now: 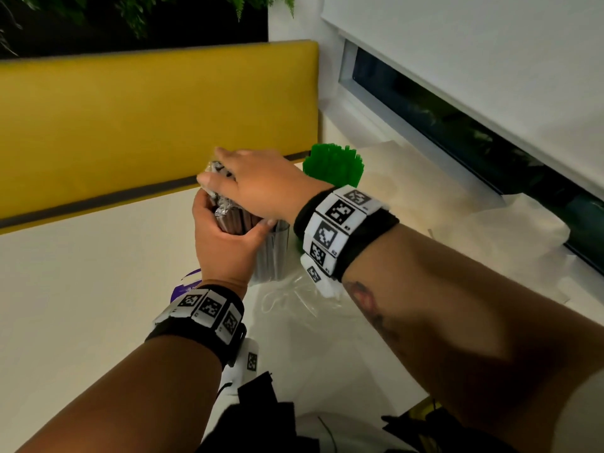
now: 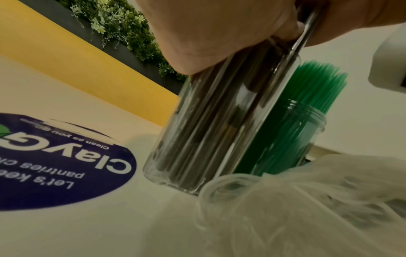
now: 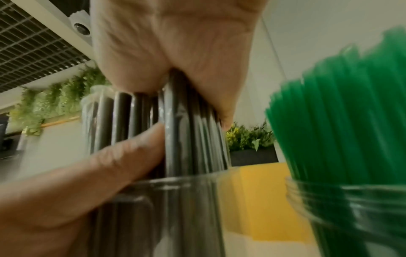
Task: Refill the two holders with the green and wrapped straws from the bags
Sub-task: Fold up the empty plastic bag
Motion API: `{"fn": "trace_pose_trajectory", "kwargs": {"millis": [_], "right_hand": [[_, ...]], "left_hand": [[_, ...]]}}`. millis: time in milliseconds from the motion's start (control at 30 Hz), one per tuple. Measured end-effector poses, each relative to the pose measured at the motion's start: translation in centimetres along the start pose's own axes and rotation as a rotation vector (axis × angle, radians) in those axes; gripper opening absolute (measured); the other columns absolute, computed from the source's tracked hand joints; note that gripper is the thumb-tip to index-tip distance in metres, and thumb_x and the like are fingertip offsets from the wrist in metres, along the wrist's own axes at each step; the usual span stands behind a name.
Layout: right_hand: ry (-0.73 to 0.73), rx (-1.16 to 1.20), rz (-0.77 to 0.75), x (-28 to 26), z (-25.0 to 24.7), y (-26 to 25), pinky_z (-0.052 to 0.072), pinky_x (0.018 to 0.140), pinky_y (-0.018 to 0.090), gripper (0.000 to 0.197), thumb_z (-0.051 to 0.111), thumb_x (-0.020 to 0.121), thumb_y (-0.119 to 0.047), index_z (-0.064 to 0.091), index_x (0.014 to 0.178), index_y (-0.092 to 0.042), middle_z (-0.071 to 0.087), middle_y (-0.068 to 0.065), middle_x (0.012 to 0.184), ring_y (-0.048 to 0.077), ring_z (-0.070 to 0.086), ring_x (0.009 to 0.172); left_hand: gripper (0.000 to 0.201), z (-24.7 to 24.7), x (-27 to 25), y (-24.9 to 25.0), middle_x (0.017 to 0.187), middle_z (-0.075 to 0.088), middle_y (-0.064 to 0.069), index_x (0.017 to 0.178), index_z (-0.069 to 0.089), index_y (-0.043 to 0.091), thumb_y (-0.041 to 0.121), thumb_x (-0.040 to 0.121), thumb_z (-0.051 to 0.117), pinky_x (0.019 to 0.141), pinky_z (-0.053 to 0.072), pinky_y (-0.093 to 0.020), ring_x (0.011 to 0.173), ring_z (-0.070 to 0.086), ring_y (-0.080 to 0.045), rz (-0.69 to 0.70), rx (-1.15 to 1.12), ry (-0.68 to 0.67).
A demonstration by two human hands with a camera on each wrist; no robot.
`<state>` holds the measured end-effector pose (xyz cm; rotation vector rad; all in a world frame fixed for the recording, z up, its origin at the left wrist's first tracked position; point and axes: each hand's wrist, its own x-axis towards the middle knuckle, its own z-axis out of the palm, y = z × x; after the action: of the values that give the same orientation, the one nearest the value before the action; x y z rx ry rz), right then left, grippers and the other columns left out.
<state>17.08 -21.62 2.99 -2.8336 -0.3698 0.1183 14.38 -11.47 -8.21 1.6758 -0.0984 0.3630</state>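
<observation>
A bundle of dark wrapped straws (image 1: 233, 220) stands in a clear holder (image 1: 274, 253) on the white table. My left hand (image 1: 225, 233) grips the bundle just above the holder's rim. Over the straw tops lies my right hand (image 1: 251, 181), palm pressing down on them. In the left wrist view the straws (image 2: 211, 125) reach the bottom of the holder (image 2: 167, 175). The right wrist view has my palm (image 3: 175, 43) on the straw tops (image 3: 175, 121). Just right of it, a second clear holder (image 2: 312, 132) is packed with green straws (image 1: 333, 165).
An empty clear plastic bag (image 1: 294, 299) lies crumpled on the table (image 1: 81, 305) in front of the holders. A round purple sticker (image 2: 54, 165) is on the table to the left. Behind runs a yellow bench back (image 1: 147, 109); white paper (image 1: 490, 230) lies by the window.
</observation>
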Motion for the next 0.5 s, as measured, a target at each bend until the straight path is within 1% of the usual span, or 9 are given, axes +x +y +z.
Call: {"fn": "trace_pose_trajectory", "kwargs": {"millis": [67,133,167,200,300,367,433,467,500], "right_hand": [[-0.034,0.000,-0.026,0.0,-1.1,0.1,0.010,0.122,0.046,0.075,0.020,0.099,-0.063,0.017,0.156,-0.014,0.014,0.005,0.164,0.023,0.009,0.151],[0.026,-0.001,-0.025,-0.4,-1.4,0.4,-0.003,0.120,0.046,0.075,0.015,0.098,-0.064,0.014,0.156,-0.016,-0.005,0.006,0.164,0.026,-0.010,0.151],[0.061,-0.010,-0.008,-0.7,-1.3,0.5,-0.005,0.119,0.047,0.076,0.015,0.097,-0.065,0.010,0.156,-0.017,-0.011,0.006,0.164,0.027,-0.015,0.150],[0.049,-0.015,0.010,-0.9,-0.9,0.4,-0.005,0.120,0.048,0.078,0.015,0.096,-0.066,0.007,0.157,-0.017,-0.012,0.007,0.163,0.027,-0.015,0.150],[-0.112,0.033,0.025,-0.9,-0.3,0.1,0.001,0.123,0.047,0.082,0.021,0.094,-0.070,-0.002,0.157,-0.022,-0.011,0.006,0.164,0.024,-0.012,0.151],[-0.144,0.111,0.002,-1.3,-1.2,0.1,0.001,0.122,0.050,0.078,0.020,0.096,-0.067,-0.005,0.156,-0.025,-0.011,0.004,0.164,0.023,-0.011,0.151],[-0.031,0.277,-0.022,-2.9,-2.6,0.4,0.001,0.122,0.050,0.069,0.020,0.101,-0.059,-0.001,0.157,-0.024,-0.004,0.002,0.165,0.020,-0.004,0.152],[0.076,0.400,-0.022,-4.2,-3.3,0.8,0.004,0.122,0.045,0.064,0.022,0.103,-0.053,0.007,0.157,-0.023,0.005,0.001,0.165,0.017,0.003,0.152],[0.196,0.535,-0.012,-5.8,-3.9,1.6,0.012,0.121,0.038,0.057,0.027,0.104,-0.047,0.017,0.156,-0.023,0.017,0.000,0.163,0.015,0.014,0.150]], "left_hand": [[0.099,0.1,-0.1,0.1,0.125,0.049,0.018,0.144,0.031,0.017,0.029,0.064,0.088,0.090,0.037,0.000,0.108,0.046,0.024,0.005,0.009,0.009],[0.098,0.1,-0.2,0.1,0.126,0.048,0.016,0.144,0.031,0.016,0.028,0.064,0.088,0.091,0.036,0.001,0.108,0.048,0.018,0.008,0.027,0.023],[0.097,0.1,-0.2,0.0,0.128,0.050,0.013,0.143,0.032,0.017,0.028,0.064,0.088,0.093,0.037,-0.001,0.110,0.050,0.013,0.012,0.030,0.025],[0.095,0.1,-0.2,-0.1,0.130,0.051,0.010,0.142,0.033,0.020,0.028,0.064,0.088,0.095,0.038,-0.004,0.112,0.051,0.008,0.023,0.028,0.024],[0.096,0.0,-0.1,0.1,0.136,0.048,0.008,0.143,0.032,0.021,0.033,0.064,0.087,0.104,0.040,-0.017,0.121,0.048,0.000,0.042,0.072,0.003],[0.106,-0.2,-0.3,0.3,0.141,0.043,0.007,0.146,0.026,0.017,0.043,0.062,0.085,0.111,0.036,-0.029,0.129,0.042,-0.003,0.020,0.068,-0.005],[0.119,-0.8,-0.5,0.6,0.151,0.031,-0.003,0.150,0.017,0.010,0.058,0.061,0.080,0.118,0.026,-0.040,0.141,0.029,-0.012,0.087,0.102,0.031],[0.121,-1.2,-0.8,0.8,0.155,0.022,-0.011,0.150,0.014,0.003,0.064,0.065,0.074,0.120,0.019,-0.043,0.145,0.021,-0.019,0.191,0.178,0.040],[0.118,-1.6,-1.3,1.2,0.155,0.017,-0.018,0.148,0.014,-0.004,0.066,0.070,0.067,0.120,0.015,-0.045,0.146,0.015,-0.026,0.333,0.272,0.035]]}}
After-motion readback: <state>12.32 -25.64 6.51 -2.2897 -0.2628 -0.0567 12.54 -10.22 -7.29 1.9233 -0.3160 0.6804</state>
